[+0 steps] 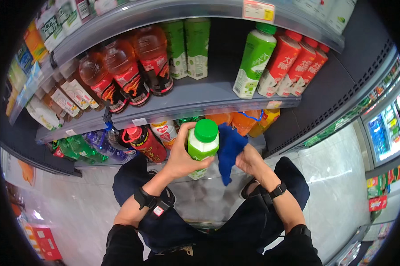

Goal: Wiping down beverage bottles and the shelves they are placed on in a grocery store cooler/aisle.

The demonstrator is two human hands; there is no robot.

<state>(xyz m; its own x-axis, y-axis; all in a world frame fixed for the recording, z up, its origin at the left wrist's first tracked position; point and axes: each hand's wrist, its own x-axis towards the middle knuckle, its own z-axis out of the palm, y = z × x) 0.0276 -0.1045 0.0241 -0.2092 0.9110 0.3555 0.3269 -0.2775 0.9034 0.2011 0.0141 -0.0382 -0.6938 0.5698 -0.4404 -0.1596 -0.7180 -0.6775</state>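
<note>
My left hand is wrapped around a green and white drink carton with a green screw cap, held upright in front of the shelves. Close on its right hangs a dark blue cloth, pinched in my right hand. On the middle shelf a similar green carton stands at the front, beside several red cartons with red caps. Two more green cartons stand further left, with a dark gap between them and the front one.
Bottles with red labels fill the middle shelf's left part. Below are a dark red bottle and orange drink bottles. The upper shelf's edge juts out above. A dark side panel bounds the right. My knees are near the bottom shelf.
</note>
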